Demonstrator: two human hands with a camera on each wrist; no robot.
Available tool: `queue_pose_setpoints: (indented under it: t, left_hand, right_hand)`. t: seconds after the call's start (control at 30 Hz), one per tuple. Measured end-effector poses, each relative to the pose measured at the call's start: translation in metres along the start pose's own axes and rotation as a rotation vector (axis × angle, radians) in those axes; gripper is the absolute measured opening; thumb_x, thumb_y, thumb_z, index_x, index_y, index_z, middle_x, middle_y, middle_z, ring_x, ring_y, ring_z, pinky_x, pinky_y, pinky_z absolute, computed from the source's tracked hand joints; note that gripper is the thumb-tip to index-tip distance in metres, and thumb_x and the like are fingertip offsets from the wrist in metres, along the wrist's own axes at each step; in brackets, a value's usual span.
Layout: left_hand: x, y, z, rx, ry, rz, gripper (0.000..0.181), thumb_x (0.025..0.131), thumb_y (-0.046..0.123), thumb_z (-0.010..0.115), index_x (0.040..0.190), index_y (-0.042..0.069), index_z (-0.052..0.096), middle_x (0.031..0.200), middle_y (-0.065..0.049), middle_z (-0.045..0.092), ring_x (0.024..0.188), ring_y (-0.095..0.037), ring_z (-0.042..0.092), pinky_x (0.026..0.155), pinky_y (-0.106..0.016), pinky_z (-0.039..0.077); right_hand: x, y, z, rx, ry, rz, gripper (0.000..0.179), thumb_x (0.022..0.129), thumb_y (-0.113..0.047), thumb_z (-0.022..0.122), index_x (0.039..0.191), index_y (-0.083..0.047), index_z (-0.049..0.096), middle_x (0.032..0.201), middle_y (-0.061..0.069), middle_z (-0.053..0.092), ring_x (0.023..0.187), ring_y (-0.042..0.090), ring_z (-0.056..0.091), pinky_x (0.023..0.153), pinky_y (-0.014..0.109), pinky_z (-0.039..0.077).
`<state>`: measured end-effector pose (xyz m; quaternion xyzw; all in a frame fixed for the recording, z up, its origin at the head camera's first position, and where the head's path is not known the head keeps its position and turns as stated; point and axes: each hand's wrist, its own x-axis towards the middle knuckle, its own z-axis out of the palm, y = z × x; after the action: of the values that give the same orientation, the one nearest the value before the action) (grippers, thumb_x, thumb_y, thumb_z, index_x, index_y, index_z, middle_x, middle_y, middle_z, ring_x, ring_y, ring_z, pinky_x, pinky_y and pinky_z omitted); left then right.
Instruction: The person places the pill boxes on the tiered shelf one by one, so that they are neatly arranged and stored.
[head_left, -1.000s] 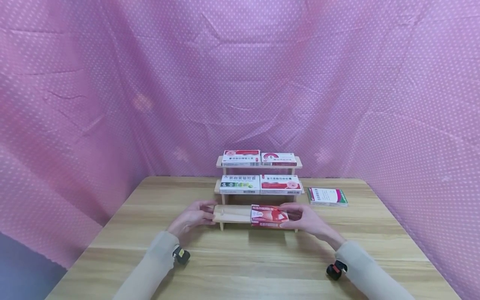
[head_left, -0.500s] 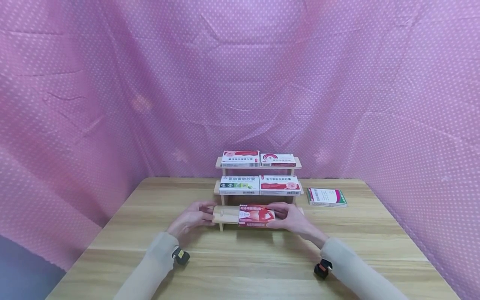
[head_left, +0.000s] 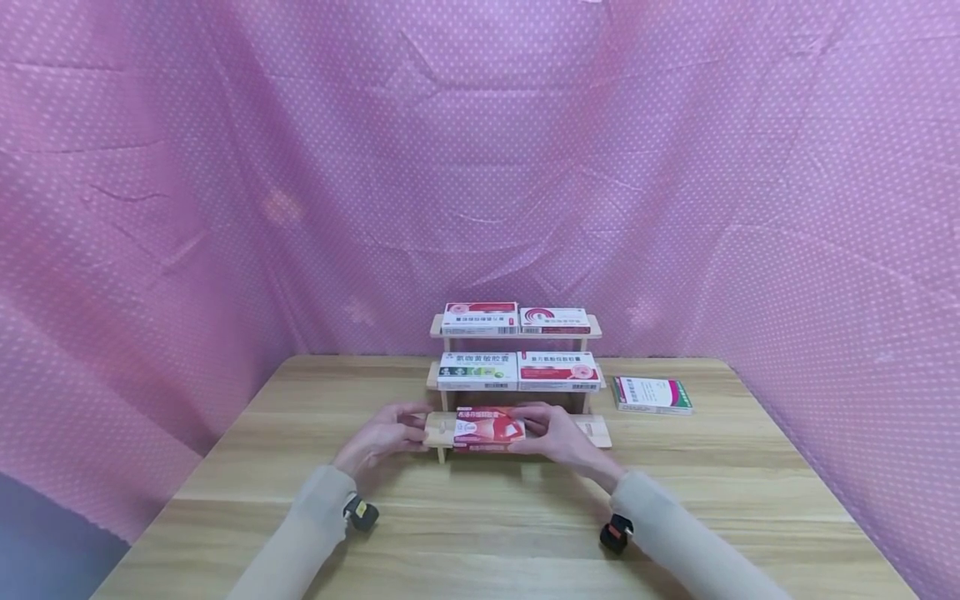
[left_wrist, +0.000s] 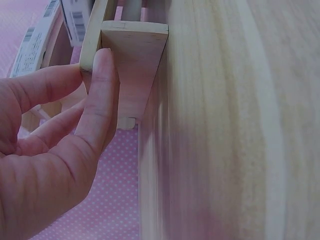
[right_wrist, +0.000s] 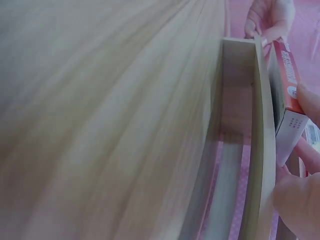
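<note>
A red medicine box [head_left: 487,427] sits on the bottom tier of a small wooden three-step rack [head_left: 594,429], left of that tier's middle. My right hand [head_left: 557,440] grips its right end between thumb and fingers. In the right wrist view, the box [right_wrist: 288,80] overlaps the tier, close over its board [right_wrist: 264,165]. The left end of the same tier is pinched by my left hand [head_left: 386,437], and in the left wrist view thumb and fingers [left_wrist: 100,85] close on the board's tip from both sides.
White-and-red boxes [head_left: 480,318] stand on the top tier. A white-and-green box [head_left: 477,371] and a red-and-white box [head_left: 558,371] fill the middle tier. Another box [head_left: 652,395] lies on the wooden table [head_left: 480,533] right of the rack. Pink dotted cloth [head_left: 480,167] hangs behind.
My right hand has slid the red medicine box leftward along the bottom tier, baring the tier's right end. The left hand keeps its place on the rack.
</note>
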<state>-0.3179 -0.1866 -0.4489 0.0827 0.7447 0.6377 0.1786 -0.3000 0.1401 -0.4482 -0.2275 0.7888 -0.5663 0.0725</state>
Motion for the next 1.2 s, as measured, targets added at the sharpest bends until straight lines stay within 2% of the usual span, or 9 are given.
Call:
queue_pose_setpoints:
  t: [0.27, 0.53, 0.8, 1.2]
  left_hand:
    - [0.000, -0.002, 0.000, 0.003, 0.000, 0.010, 0.067, 0.085, -0.012, 0.055, 0.147, -0.010, 0.031, 0.116, -0.025, 0.053, 0.090, -0.023, 0.064, 0.088, -0.038, 0.060]
    - [0.000, -0.003, -0.001, 0.018, -0.005, 0.006, 0.067, 0.085, -0.012, 0.056, 0.147, -0.009, 0.031, 0.122, -0.027, 0.054, 0.092, -0.023, 0.067, 0.090, -0.039, 0.059]
    - [0.001, -0.002, 0.000, 0.015, -0.013, 0.013, 0.069, 0.084, -0.013, 0.055, 0.148, -0.009, 0.030, 0.123, -0.029, 0.054, 0.092, -0.022, 0.068, 0.092, -0.043, 0.058]
    - [0.001, -0.001, -0.001, 0.020, -0.018, 0.015, 0.069, 0.084, -0.013, 0.056, 0.148, -0.009, 0.030, 0.125, -0.030, 0.053, 0.093, -0.023, 0.068, 0.092, -0.042, 0.058]
  right_hand:
    - [0.010, -0.002, 0.015, -0.058, 0.027, 0.008, 0.056, 0.079, -0.020, 0.083, 0.129, -0.007, 0.063, 0.137, 0.013, 0.056, 0.129, 0.031, 0.054, 0.106, 0.038, 0.048]
    - [0.015, -0.003, 0.023, -0.131, 0.029, 0.001, 0.059, 0.077, -0.026, 0.084, 0.130, -0.010, 0.063, 0.139, 0.013, 0.054, 0.129, 0.031, 0.054, 0.107, 0.038, 0.048]
    - [0.015, -0.004, 0.021, -0.125, -0.014, -0.009, 0.058, 0.080, -0.021, 0.081, 0.133, -0.009, 0.060, 0.142, 0.015, 0.051, 0.130, 0.031, 0.053, 0.107, 0.036, 0.048]
    - [0.015, -0.006, 0.020, -0.162, -0.013, -0.019, 0.058, 0.080, -0.020, 0.081, 0.133, -0.010, 0.060, 0.141, 0.013, 0.054, 0.130, 0.028, 0.054, 0.107, 0.035, 0.047]
